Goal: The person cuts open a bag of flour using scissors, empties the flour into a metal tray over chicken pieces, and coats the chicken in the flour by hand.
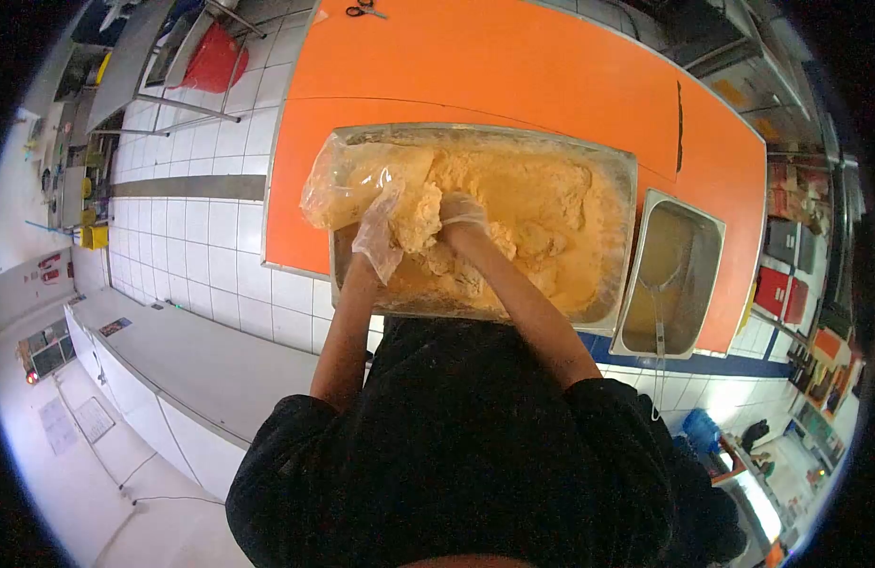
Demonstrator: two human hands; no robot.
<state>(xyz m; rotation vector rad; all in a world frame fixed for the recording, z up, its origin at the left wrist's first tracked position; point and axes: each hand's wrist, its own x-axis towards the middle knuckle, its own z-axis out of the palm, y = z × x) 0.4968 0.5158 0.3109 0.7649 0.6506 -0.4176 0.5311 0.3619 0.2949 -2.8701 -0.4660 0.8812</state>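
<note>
A large metal tray (485, 131) holds yellow-orange breading flour (523, 199), loose and clumped. Both of my hands wear thin clear plastic gloves. At the tray's left part, my left hand (379, 227) is closed against a thickly flour-coated piece (419, 218); what is inside the coating is hidden. My right hand (463, 216) touches the flour just right of that piece, its fingers mostly hidden by the glove and flour. A clear plastic bag (348, 175) with flour in it lies over the tray's left end, beside my left hand. More coated lumps (540, 239) rest in the flour.
The tray stands on an orange table (475, 57). To its right is a smaller metal pan (712, 260) of cloudy liquid with a wire strainer (659, 303) in it. Scissors (366, 10) lie at the far edge. A white counter (201, 364) runs at lower left.
</note>
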